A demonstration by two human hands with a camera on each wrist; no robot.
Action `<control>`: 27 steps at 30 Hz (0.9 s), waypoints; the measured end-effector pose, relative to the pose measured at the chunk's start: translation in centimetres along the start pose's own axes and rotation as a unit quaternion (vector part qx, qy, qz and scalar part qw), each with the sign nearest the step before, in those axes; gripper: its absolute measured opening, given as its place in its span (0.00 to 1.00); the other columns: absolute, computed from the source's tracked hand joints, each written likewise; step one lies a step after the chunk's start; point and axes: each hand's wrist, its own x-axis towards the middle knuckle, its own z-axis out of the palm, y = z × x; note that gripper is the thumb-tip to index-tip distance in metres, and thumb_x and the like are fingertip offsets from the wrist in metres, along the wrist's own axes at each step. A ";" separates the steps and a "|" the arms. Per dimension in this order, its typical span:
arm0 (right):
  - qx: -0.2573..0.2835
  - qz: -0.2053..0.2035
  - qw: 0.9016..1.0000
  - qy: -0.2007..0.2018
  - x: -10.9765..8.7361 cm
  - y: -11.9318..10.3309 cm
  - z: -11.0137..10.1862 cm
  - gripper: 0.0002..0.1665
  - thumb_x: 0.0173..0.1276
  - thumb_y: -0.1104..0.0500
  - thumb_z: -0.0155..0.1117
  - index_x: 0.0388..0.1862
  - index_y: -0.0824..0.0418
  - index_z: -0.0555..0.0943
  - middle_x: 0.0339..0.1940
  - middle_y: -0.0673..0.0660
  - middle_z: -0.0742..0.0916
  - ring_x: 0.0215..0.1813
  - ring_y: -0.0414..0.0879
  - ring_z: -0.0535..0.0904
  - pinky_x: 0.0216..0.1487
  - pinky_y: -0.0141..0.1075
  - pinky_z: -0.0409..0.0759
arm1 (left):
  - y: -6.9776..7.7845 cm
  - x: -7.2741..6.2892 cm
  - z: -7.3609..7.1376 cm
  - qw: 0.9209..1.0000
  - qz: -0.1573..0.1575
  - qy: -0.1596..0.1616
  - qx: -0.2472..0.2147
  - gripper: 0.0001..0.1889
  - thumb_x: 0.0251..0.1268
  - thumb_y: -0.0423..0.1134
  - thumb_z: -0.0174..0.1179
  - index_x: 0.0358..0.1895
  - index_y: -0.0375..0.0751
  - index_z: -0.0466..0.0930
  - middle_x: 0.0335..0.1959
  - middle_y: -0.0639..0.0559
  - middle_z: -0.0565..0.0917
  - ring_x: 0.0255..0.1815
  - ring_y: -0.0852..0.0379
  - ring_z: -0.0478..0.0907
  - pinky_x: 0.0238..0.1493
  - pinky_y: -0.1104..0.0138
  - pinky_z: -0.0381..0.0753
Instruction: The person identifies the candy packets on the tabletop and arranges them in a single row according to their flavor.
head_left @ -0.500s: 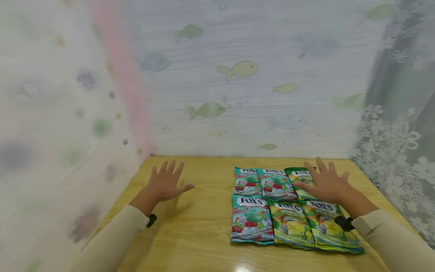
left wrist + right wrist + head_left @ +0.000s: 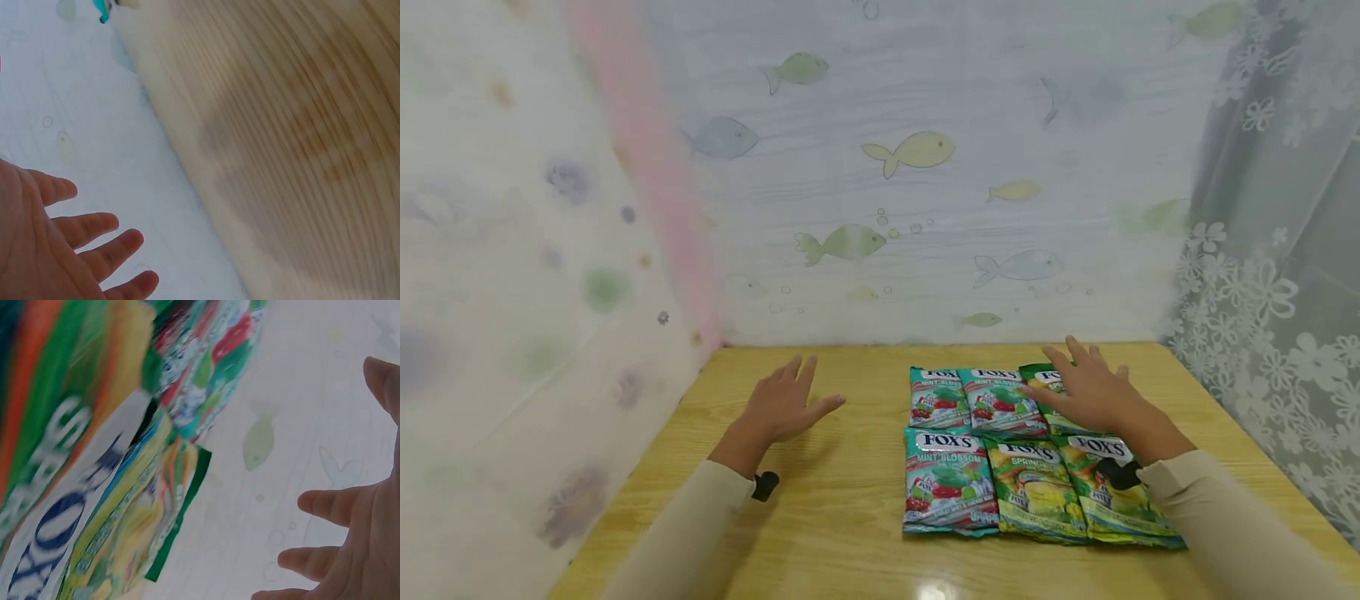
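Note:
Several candy bags lie flat in two rows on the right half of the wooden table. Teal Mint Blossom bags make up the left part, among them a front one and a back one. Green and yellow bags lie to the right, including a front middle one and a front right one. Above the back right bag hovers my right hand, fingers spread, partly hiding it. Left of the bags, my left hand hangs over bare wood with fingers extended. Neither hand holds anything.
The wooden table meets a pale wall covering printed with fish at its far edge. A spotted covering stands along the left side. On the right hangs a sheer curtain with white flowers. Dark bands circle both wrists.
My left hand has moved a little to the right, toward the bags. The right hand has shifted slightly left over the back row. The head view has turned slightly; the bags keep their arrangement.

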 end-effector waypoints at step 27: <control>0.160 -0.024 0.987 0.023 2.8 -5.2 2.4 0.50 0.74 0.32 0.61 0.82 0.61 0.61 0.81 0.70 0.65 0.78 0.72 0.61 0.70 0.71 0.67 | 5.9 2.7 4.0 0.926 -0.064 -0.006 -0.373 0.53 0.66 0.64 0.66 0.85 0.45 0.49 0.79 0.38 0.66 0.71 0.38 0.74 0.63 0.42 0.79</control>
